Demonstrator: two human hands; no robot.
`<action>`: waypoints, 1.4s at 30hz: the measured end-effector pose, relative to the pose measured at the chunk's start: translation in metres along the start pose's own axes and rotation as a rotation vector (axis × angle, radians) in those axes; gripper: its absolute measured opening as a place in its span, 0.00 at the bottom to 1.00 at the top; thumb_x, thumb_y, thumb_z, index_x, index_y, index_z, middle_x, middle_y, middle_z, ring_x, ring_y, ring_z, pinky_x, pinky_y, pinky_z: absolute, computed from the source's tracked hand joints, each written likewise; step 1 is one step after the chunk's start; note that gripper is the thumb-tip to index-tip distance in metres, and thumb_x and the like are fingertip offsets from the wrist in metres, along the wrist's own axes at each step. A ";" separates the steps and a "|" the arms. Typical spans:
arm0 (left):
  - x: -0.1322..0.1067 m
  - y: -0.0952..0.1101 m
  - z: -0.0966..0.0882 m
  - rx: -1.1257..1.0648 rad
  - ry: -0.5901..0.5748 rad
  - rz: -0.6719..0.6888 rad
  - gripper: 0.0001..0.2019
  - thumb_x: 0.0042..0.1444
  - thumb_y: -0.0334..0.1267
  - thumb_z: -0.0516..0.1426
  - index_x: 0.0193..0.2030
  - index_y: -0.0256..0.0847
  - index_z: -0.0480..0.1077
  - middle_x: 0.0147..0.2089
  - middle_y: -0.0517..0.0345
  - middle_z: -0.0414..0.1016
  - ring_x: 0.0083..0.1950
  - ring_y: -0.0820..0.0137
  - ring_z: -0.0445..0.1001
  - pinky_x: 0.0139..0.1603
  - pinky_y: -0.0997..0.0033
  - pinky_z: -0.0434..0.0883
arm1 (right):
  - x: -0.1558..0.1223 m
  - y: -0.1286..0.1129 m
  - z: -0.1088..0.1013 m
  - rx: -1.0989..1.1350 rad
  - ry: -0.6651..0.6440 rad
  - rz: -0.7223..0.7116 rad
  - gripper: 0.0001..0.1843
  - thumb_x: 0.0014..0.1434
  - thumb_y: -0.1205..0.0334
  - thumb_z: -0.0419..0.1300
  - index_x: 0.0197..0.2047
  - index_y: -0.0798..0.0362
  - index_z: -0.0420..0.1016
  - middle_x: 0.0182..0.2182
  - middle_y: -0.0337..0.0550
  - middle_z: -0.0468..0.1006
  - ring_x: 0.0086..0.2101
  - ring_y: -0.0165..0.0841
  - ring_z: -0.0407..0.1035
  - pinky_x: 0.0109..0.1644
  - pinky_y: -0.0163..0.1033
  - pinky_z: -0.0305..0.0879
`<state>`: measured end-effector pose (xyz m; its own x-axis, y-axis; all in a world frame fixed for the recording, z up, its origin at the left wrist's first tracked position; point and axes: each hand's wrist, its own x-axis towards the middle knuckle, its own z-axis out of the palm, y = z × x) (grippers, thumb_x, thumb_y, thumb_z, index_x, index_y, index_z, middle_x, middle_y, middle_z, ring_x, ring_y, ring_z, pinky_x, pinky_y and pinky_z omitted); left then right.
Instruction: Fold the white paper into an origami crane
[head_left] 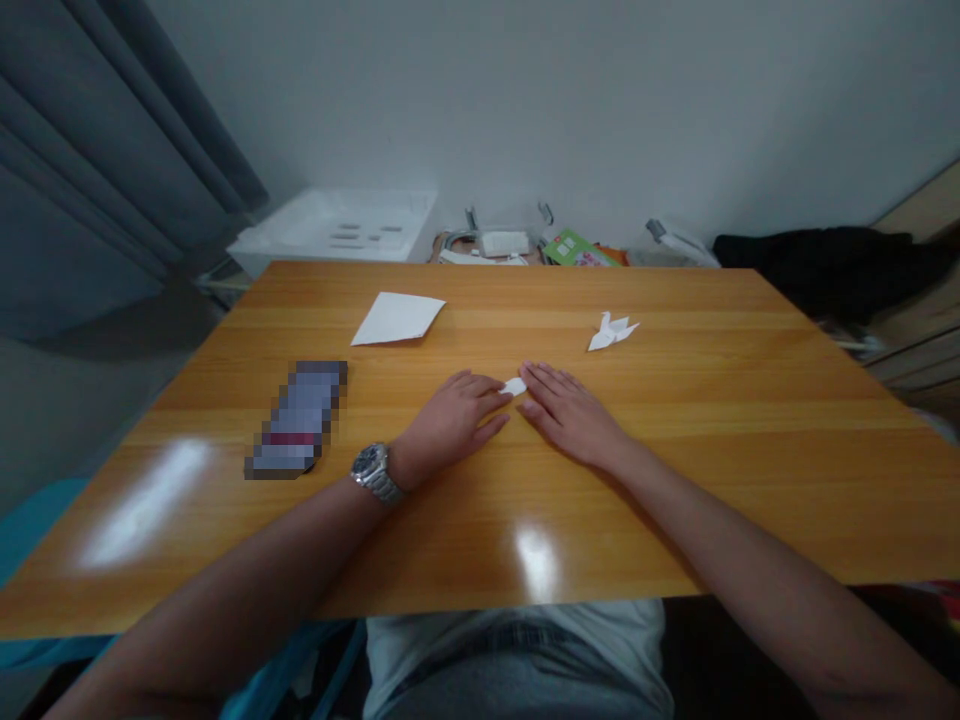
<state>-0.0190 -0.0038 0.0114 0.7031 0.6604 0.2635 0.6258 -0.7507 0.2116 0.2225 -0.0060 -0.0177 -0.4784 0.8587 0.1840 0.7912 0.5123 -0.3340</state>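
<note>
Both of my hands lie on the wooden table [675, 480], fingertips meeting over a small folded piece of white paper [514, 386]. My left hand [450, 425], with a metal watch [375, 472] on its wrist, has its fingers stretched toward the paper and touching its left side. My right hand [570, 415] lies flat with fingers extended, pressing the paper's right side. Most of the paper is hidden beneath the fingers. A finished white paper crane [611, 331] stands farther back to the right.
A flat white sheet [397, 318] lies at the back left of the table. A blurred dark rectangular object [298, 420] rests left of my left hand. Beyond the far edge are a white box [337, 230], cables and dark cloth [817, 260].
</note>
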 end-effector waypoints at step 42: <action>0.006 -0.002 0.005 -0.166 0.062 -0.079 0.09 0.70 0.38 0.54 0.44 0.38 0.74 0.46 0.50 0.76 0.47 0.63 0.73 0.52 0.62 0.71 | 0.006 -0.004 -0.011 0.223 0.135 -0.218 0.07 0.69 0.63 0.58 0.44 0.51 0.79 0.46 0.49 0.81 0.47 0.40 0.74 0.52 0.48 0.71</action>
<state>-0.0142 0.0016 0.0082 0.6286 0.7190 0.2964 0.6103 -0.6923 0.3850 0.2207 -0.0023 -0.0049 -0.5605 0.7307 0.3897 0.5654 0.6815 -0.4646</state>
